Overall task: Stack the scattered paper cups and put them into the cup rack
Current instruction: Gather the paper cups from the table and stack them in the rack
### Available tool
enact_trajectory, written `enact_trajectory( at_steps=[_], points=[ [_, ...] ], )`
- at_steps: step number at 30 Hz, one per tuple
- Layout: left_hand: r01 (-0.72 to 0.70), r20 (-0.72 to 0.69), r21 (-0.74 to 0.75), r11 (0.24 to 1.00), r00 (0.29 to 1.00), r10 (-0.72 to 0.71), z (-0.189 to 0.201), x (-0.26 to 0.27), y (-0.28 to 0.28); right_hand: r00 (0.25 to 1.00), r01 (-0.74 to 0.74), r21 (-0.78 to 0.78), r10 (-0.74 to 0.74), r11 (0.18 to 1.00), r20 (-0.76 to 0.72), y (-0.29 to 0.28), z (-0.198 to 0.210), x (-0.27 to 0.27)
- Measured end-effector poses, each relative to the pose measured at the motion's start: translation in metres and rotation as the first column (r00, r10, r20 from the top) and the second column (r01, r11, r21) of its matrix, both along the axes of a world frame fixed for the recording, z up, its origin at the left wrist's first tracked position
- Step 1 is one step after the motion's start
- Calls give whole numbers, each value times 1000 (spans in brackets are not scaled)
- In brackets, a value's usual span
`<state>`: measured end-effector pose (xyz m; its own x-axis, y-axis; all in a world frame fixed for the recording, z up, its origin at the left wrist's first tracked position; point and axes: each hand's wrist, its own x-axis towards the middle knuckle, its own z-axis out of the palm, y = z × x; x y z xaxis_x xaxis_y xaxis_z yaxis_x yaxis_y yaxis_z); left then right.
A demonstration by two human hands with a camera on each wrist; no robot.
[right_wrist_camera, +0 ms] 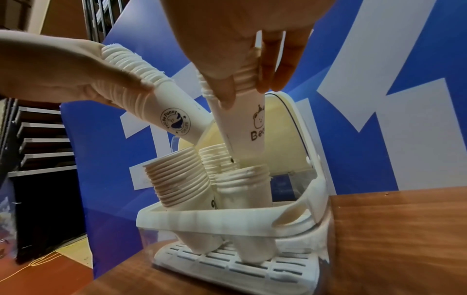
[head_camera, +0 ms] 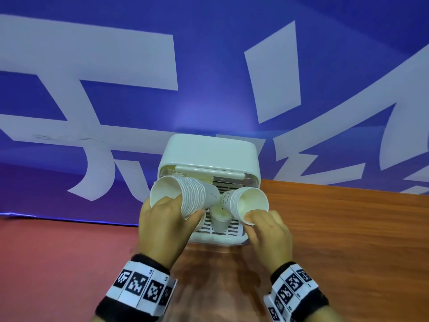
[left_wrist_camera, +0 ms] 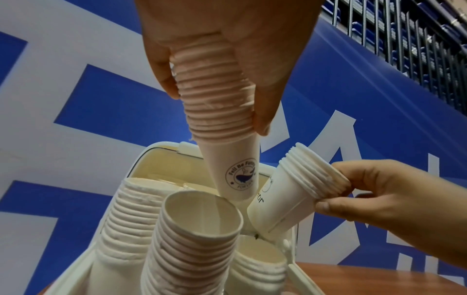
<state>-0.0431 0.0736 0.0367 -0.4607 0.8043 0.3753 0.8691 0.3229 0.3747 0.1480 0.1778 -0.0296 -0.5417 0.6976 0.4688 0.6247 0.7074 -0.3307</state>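
A white cup rack with its lid raised stands at the table's left end. My left hand grips a long stack of paper cups around its rims. The stack tilts with its base pointing down into the rack. My right hand pinches a shorter stack at the rims, also tilted base-down into the rack. The two bases nearly meet above the rack's middle. Standing in the rack are three stacks.
The rack sits on a wooden table that stretches away to the right. A blue banner with white letters hangs right behind it. Red floor lies to the left, below the table edge.
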Motion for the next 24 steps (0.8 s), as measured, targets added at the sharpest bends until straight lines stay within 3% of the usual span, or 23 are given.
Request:
enact_trajectory(
  at_steps=[7, 14, 20, 24],
  points=[
    [10, 2, -45, 999, 1000, -10, 3, -1, -3, 974, -33, -106, 55, 994, 218, 9, 5, -25],
    [32, -15, -68, 997, 999, -33, 3, 0, -1, 856, -16, -345, 191, 938, 480, 13, -5, -31],
    [53, -19, -114, 992, 998, -55, 6, 3, 1, 801, -1, -405, 243, 914, 547, 16, -15, -43],
    [76, -31, -140, 987, 996, -81, 3, 4, 4, 848, 81, -409, 153, 909, 507, 30, -12, -50]
  ],
)
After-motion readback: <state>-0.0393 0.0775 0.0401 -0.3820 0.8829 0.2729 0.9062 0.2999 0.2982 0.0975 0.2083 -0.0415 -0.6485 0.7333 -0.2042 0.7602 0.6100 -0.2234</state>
